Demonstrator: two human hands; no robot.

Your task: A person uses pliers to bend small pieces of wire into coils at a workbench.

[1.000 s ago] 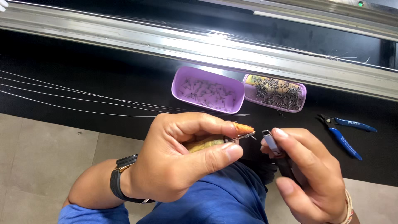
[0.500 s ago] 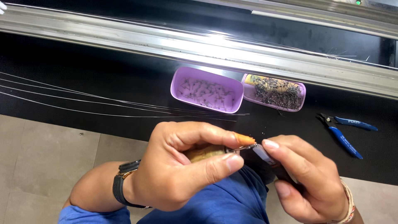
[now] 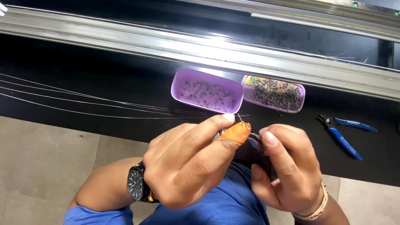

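Note:
My left hand (image 3: 187, 162) is closed, its thumb capped by an orange finger cot (image 3: 235, 132), and it pinches something small between thumb and forefinger; a thin wire end sticks up there. My right hand (image 3: 287, 166) grips a small dark tool (image 3: 255, 141) whose tip meets the orange-capped thumb. Both hands hover at the near edge of the black bench (image 3: 104, 79), above my blue-clad lap. Thin wires (image 3: 83, 102) run in from the left toward my hands.
A purple tray (image 3: 207, 96) holds several tiny metal parts; beside it a purple lid or tray (image 3: 275, 93) holds a denser pile. Blue-handled cutters (image 3: 346, 133) lie to the right. A metal rail (image 3: 200, 46) crosses the bench behind. A watch is on my left wrist.
My hands have drawn closer together. The tool tip in my right hand has moved left until it touches the orange-capped thumb.

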